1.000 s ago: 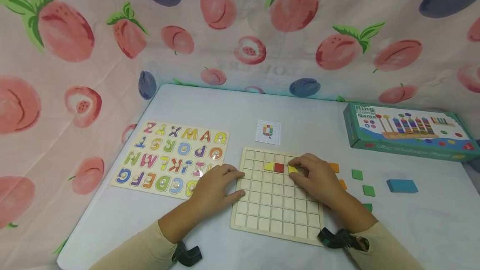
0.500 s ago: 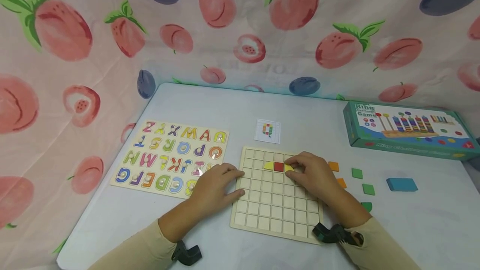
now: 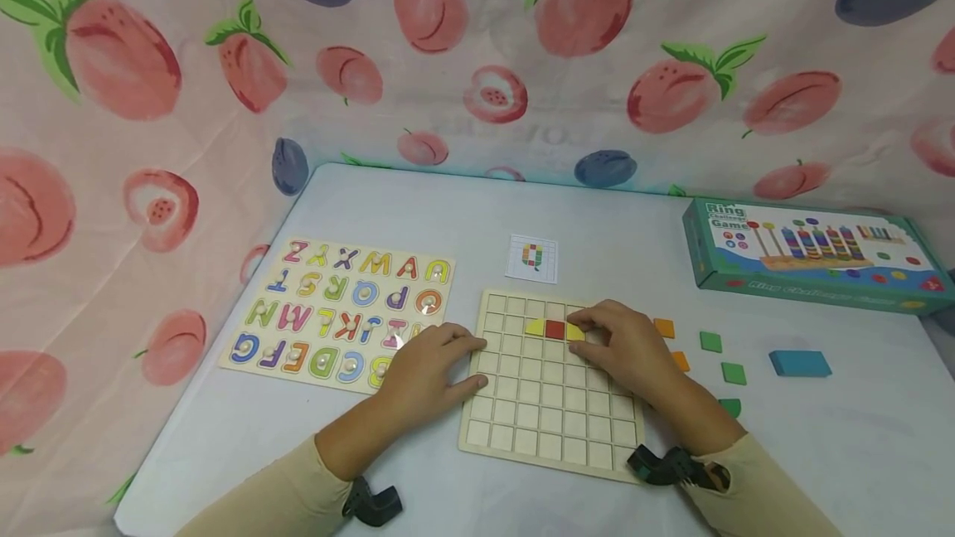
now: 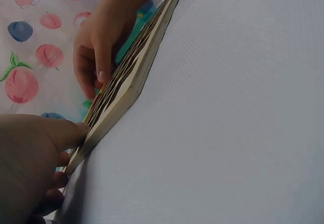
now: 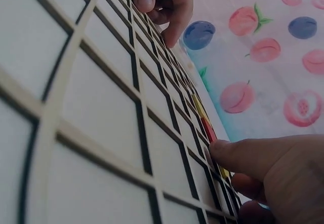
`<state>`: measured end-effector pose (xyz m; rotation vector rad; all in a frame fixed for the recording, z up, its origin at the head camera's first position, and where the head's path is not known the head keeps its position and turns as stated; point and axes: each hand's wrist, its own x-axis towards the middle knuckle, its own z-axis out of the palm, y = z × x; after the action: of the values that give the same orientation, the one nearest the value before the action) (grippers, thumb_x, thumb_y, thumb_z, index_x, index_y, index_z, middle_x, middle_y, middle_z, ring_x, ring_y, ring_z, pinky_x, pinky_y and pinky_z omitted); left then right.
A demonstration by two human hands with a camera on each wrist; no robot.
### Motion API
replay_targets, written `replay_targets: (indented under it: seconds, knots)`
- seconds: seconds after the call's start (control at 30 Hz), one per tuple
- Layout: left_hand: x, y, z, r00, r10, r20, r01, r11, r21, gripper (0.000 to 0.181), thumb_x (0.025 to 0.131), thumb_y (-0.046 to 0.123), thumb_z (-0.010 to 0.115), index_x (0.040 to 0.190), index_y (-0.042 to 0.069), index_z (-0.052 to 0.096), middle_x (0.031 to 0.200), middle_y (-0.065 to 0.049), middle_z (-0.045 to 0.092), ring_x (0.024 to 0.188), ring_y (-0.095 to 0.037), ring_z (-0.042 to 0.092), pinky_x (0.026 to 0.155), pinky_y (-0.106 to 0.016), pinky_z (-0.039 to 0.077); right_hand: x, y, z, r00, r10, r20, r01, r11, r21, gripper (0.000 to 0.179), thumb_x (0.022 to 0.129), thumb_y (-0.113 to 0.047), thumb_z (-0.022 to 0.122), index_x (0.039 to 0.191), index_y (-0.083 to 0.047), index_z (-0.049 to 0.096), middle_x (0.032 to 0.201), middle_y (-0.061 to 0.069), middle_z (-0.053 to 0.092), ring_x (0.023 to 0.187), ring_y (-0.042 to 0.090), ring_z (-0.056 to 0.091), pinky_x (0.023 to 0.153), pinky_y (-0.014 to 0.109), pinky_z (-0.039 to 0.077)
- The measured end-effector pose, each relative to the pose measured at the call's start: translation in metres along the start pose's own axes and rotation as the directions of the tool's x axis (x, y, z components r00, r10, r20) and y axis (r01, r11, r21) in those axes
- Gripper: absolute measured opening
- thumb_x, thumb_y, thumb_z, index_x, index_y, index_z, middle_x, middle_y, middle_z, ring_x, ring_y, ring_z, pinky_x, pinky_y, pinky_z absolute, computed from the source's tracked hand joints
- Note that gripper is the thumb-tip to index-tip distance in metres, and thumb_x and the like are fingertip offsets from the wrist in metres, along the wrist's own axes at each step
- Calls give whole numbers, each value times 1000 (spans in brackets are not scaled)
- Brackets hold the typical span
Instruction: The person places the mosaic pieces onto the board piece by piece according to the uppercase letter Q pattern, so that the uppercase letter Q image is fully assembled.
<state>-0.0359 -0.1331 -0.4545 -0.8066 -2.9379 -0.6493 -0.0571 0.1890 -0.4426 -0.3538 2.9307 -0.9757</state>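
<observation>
A wooden grid board (image 3: 548,404) lies flat on the table. My left hand (image 3: 425,371) rests along its left edge, finger and thumb touching the rim; in the left wrist view the thumb lies on that edge. Near the board's far side, my right hand (image 3: 630,346) pinches a yellow tile (image 3: 575,332) between thumb and index finger, partly hidden by them. Directly left of it sits a red square tile (image 3: 555,330), followed by another yellow tile (image 3: 535,327). Behind the board is a small pattern card (image 3: 532,258) showing coloured squares.
An alphabet knob puzzle (image 3: 336,313) lies left of the board. To the right are orange tiles (image 3: 663,328), several green tiles (image 3: 734,373) and a blue block (image 3: 801,364). A green Ring Challenge Game box (image 3: 813,255) stands at the back right, near a fruit-print curtain (image 3: 552,139).
My right hand has shifted slightly left with the yellow tile, closing the gap to the red tile. My left hand has stayed at the board's edge.
</observation>
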Motion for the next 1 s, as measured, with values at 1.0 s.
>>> replay_targets:
  seconds: [1.0]
  knots:
    - [0, 2, -1, 1000, -9, 7, 9, 1000, 11, 48, 91, 45, 85, 133, 23, 75, 126, 5, 68, 109, -14, 62, 87, -33, 55, -51, 52, -57, 986, 112, -123, -119, 992, -47, 38, 92, -18, 87, 128, -14, 77, 124, 5, 72, 93, 19, 58, 73, 16, 48]
